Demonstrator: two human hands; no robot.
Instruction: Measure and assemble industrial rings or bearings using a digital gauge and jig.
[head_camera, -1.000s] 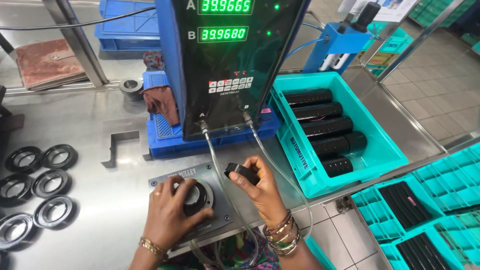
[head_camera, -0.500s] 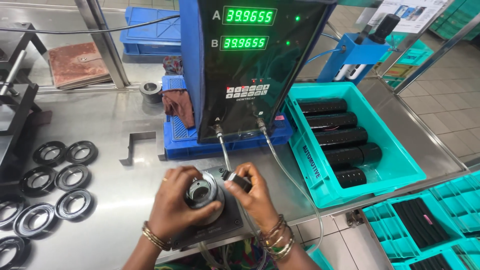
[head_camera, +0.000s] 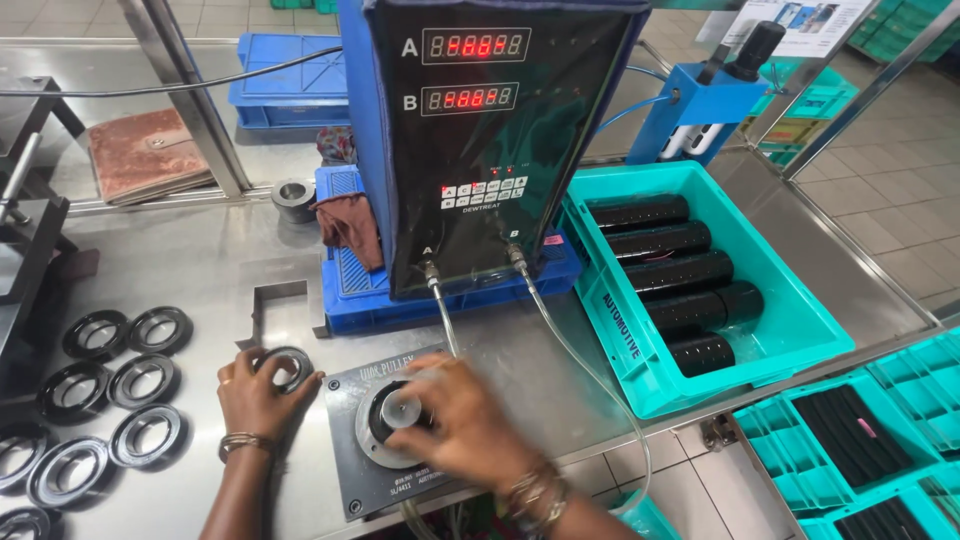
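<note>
- Head view: the left hand (head_camera: 262, 392) had moved off the gauge fixture (head_camera: 400, 430) and lay out to its left on the steel table (head_camera: 200, 270), fingers curled over a single black ring (head_camera: 287, 366) near the front edge; half a second before, both hands were together on the fixture.
- The right hand (head_camera: 462, 420) stayed on the fixture, fingers wrapped about the round plug (head_camera: 398, 412) at its centre; motion blur hid how firmly it gripped.
- The two displays on the blue-framed readout box (head_camera: 480, 140) had turned from green figures to red ones, which suggested the measured part had come off the plug and the ring under the left hand was being set aside or fetched.
- Counted: eight more black rings (head_camera: 140, 380) lay loose towards the table's left edge, some cut off by the frame.
- Five black cylinders (head_camera: 680, 270) lay side by side in the teal crate (head_camera: 800, 300) at the right edge.
- Two clear hoses (head_camera: 560, 330) ran from the box down towards the fixture.
</note>
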